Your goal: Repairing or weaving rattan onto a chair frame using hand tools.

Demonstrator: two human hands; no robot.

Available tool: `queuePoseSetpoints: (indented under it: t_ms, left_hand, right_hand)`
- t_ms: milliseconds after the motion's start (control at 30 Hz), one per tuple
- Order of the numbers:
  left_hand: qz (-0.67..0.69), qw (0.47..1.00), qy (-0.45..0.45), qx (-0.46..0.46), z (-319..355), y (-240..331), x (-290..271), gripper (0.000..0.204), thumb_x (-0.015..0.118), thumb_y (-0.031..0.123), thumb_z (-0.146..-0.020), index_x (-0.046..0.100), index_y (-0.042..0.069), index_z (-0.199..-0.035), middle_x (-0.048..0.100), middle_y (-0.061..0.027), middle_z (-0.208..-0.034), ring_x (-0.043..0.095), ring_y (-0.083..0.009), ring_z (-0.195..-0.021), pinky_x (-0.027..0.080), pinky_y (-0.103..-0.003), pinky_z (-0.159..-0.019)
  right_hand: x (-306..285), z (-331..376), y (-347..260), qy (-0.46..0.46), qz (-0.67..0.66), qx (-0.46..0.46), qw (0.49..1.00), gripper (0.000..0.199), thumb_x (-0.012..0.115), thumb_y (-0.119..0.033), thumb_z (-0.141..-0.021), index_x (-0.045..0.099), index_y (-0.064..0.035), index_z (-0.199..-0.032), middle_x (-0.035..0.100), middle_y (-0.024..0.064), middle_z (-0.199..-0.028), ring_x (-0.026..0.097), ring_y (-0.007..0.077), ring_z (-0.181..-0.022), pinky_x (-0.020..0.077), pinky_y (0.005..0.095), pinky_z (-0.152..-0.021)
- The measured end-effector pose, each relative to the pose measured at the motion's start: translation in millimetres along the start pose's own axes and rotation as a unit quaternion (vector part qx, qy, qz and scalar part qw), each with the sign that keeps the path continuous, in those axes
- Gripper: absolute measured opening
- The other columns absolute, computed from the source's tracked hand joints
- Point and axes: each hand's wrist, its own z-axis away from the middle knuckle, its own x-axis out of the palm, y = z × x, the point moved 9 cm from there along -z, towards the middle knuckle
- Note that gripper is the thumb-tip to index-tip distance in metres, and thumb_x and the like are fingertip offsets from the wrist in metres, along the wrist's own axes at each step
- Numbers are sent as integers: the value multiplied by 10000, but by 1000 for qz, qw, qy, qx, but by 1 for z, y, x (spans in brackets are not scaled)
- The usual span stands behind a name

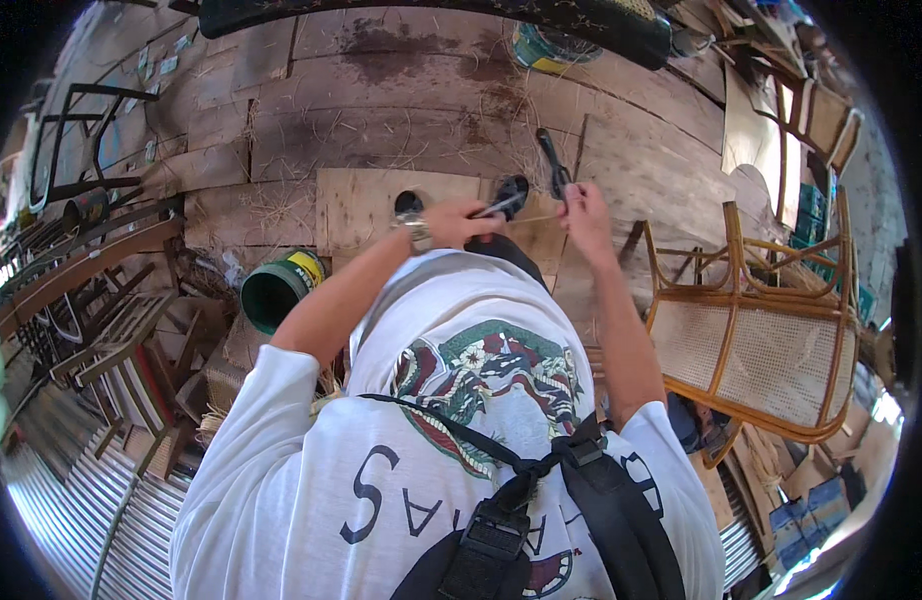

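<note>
My left hand [464, 222], with a watch [417, 236] on its wrist, is closed around a thin pale blade-like piece [501, 206] that points to the right. My right hand [584, 210] grips a black-handled tool [553, 163] whose handle sticks out away from me. The two hands are close together, in front of my white printed shirt [461, 380]. Just beyond the hands, my two dark shoes [512, 189] stand on a plywood sheet [356, 205]. Black harness straps [541, 480] cross my chest.
A rattan chair with a woven cane panel [771, 350] lies at my right. A green can with a yellow label [277, 290] lies on its side at my left, near stacked wooden chair frames [101, 330]. The plank floor [381, 110] is strewn with straw, and another can [541, 46] stands far ahead.
</note>
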Motion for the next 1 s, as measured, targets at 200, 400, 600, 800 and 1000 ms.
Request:
queuePoseSetpoints:
  t_ms: [200, 400, 600, 800, 1000]
  left_hand:
    - [-32, 974, 88, -206, 143, -133, -139, 338, 684, 408, -906, 683, 79, -981, 631, 11, -785, 528, -99, -655, 414, -275, -574]
    - [-107, 932, 156, -308, 259, -180, -239, 267, 650, 319, -934, 665, 54, -958, 620, 8, -778, 549, -123, -704, 449, -303, -644]
    - [-164, 932, 222, -236, 172, -105, -191, 308, 644, 351, -915, 683, 46, -917, 640, -37, -727, 571, -131, -647, 452, -312, -590]
    - [10, 984, 172, -52, 31, -20, -80, 313, 663, 298, -918, 682, 7, -1031, 649, -22, -818, 572, -108, -724, 473, -269, -665]
    - [97, 978, 185, -16, 8, -11, -80, 286, 686, 263, -906, 701, 8, -1034, 661, 9, -850, 577, -96, -730, 484, -265, -699]
  right_hand:
    - [-147, -31, 85, 22, 51, 107, 993, 305, 550, -319, -1000, 554, -21, -1064, 621, 66, -759, 568, 107, -599, 457, 263, -512]
    - [-292, -61, 114, 73, 187, 111, 973, 299, 525, -343, -1004, 544, -48, -1048, 621, 92, -759, 616, 202, -657, 493, 342, -570]
    - [-210, -69, 47, 115, 306, 49, 944, 296, 504, -287, -988, 586, -78, -1180, 666, 193, -1053, 625, 373, -1028, 482, 437, -863]
    - [35, -13, -45, -111, -38, 18, 993, 308, 556, -336, -995, 555, -47, -1102, 580, 45, -834, 551, 92, -580, 444, 250, -507]
    - [87, -8, -88, -179, -31, -39, 983, 212, 528, -263, -1017, 547, -53, -1023, 587, 12, -732, 513, 69, -545, 412, 233, -492]
